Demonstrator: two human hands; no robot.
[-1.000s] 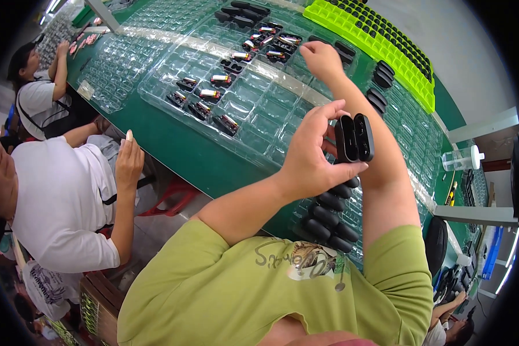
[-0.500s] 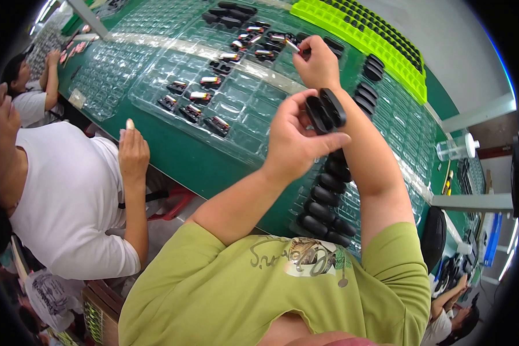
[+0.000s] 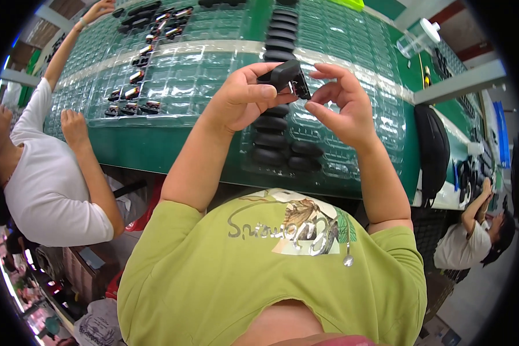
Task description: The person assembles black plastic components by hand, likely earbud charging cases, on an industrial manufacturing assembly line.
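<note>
My left hand (image 3: 245, 95) is closed around a small black hinged case (image 3: 279, 75), the kind that holds earbuds, with its thumb on the near side. At the case's right end sits a dark insert (image 3: 300, 85) with small electronic parts on its face; I cannot tell how far it is inside. My right hand (image 3: 345, 104) is close to the insert's right side. Its fingers are curved and apart, and the thumb tip is at or near the insert's lower edge. Below and beyond the hands, closed black cases (image 3: 269, 140) stand in a column on clear plastic trays (image 3: 340, 43).
Inserts with batteries (image 3: 134, 92) lie in trays at left on the green table (image 3: 150, 144). A co-worker in white (image 3: 57, 184) sits left, one arm stretched over the table. At right are a clear jar (image 3: 418, 37), a post (image 3: 461, 81) and a black bag (image 3: 432, 147).
My right hand has come back from the far inserts to beside the case, where an insert now shows. The view has turned, and the co-worker at left has stretched out an arm.
</note>
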